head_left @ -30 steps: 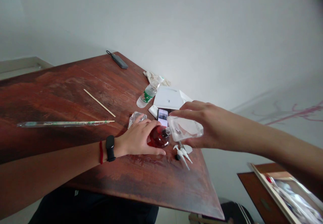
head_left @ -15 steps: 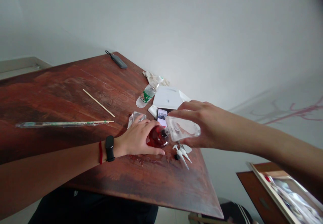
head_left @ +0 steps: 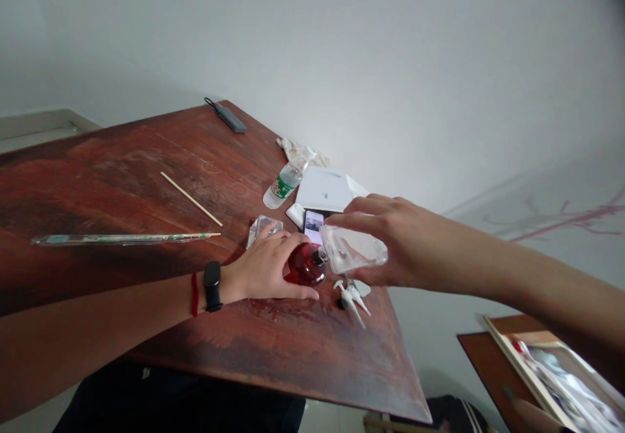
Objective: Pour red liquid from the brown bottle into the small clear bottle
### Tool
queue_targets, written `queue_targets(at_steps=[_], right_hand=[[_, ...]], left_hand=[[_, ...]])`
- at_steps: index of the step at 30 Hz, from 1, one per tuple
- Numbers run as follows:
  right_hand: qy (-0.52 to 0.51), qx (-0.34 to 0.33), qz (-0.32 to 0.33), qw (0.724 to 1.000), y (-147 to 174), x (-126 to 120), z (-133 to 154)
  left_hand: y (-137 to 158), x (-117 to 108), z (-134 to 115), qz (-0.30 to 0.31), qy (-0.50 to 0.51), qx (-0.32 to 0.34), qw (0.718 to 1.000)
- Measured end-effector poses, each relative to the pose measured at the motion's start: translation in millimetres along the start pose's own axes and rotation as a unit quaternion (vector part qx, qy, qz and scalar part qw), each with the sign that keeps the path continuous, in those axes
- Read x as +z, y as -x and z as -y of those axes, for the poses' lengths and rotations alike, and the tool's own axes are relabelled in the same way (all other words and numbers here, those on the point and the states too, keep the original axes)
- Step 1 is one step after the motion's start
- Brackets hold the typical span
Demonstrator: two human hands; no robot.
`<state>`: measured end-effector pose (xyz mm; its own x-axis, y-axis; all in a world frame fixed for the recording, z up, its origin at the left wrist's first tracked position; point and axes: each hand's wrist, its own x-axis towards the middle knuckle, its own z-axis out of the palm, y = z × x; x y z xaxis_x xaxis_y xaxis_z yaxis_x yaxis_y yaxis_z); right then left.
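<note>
My left hand point(head_left: 268, 265) is wrapped round a rounded bottle of red liquid point(head_left: 307, 266), whose dark neck points right. My right hand point(head_left: 398, 241) grips a clear bottle point(head_left: 355, 249), tipped over sideways. The clear bottle's narrow mouth meets the neck of the red bottle, or comes very close to it. Just behind my left fingers is a clear plastic container point(head_left: 264, 223), partly hidden. White pump heads point(head_left: 356, 297) lie below the clear bottle, beside a small black cap point(head_left: 342, 304). Wet drops show on the wood near my left thumb.
Behind my hands are a phone point(head_left: 313, 226), a white box point(head_left: 324, 189), a labelled water bottle point(head_left: 282, 185) and a cloth point(head_left: 318, 158). A bare stick point(head_left: 190, 198) and a wrapped stick point(head_left: 122, 239) lie left. A filled drawer point(head_left: 561, 371) is lower right.
Both hands and both bottles hold almost the same position. At the lower right, a blurred shape like part of a person's arm has appeared by the drawer.
</note>
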<state>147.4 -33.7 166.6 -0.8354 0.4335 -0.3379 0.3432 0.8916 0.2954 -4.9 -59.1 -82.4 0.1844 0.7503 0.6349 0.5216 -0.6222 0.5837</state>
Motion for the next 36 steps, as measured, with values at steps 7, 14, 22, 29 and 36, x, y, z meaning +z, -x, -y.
queue_targets(at_steps=[7,14,22,29,36], right_hand=[[0.000,0.002,-0.002,1.000,1,1,0],[-0.004,0.001,-0.011,1.000,1,3,-2],[-0.102,0.011,-0.061,0.993,16,19,-18],[-0.222,0.067,-0.152,0.961,33,64,-30],[-0.353,0.118,-0.223,0.901,46,127,-30]], left_hand=[[0,0,1,0.005,0.000,-0.003,1.000],[1,0,1,0.005,0.004,-0.005,1.000],[0,1,1,0.006,0.016,-0.011,1.000],[-1,-2,-1,0.015,0.015,-0.026,0.999],[-1,-4,1,0.042,0.008,-0.022,0.999]])
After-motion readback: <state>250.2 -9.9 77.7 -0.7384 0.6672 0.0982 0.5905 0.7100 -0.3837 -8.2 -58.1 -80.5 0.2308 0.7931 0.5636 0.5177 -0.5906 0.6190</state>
